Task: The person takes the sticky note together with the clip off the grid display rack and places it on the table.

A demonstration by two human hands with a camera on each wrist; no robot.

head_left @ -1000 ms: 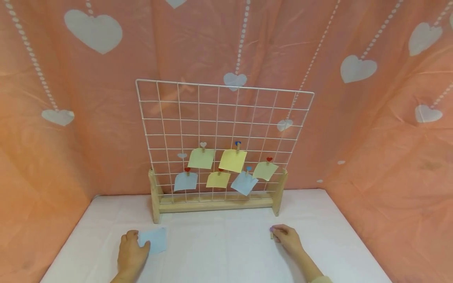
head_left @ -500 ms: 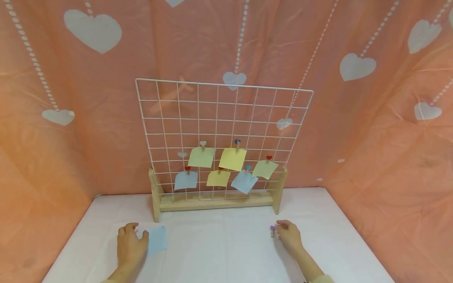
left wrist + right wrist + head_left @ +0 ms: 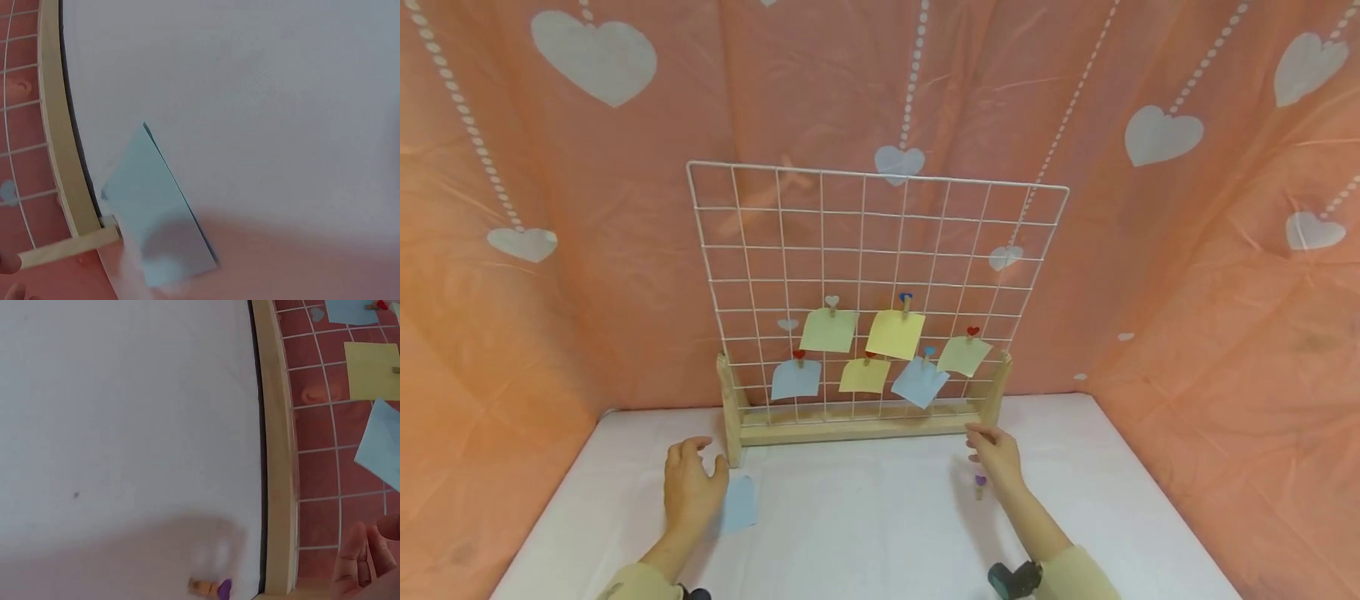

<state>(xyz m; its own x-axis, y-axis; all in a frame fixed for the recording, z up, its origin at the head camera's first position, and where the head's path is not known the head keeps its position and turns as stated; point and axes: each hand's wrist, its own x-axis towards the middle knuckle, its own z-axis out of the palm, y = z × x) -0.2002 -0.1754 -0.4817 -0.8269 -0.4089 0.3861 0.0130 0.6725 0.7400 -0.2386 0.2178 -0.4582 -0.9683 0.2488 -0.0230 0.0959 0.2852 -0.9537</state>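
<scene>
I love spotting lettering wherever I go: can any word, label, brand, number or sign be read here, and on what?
There are none to read, in any view.
The pale-blue paper note on the white table and the small wooden clothespin with a purple heart show no legible marking; anything tiny would be too small to read.
The orange curtain bears only white hearts and dotted strings, no words.

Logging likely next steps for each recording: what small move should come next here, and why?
Probably raise the right hand to the tilted blue note on the wire grid: that hand appears to hold nothing and sits below and right of it in the head view, while the loose blue note and purple-heart clip lie on the table.
</scene>
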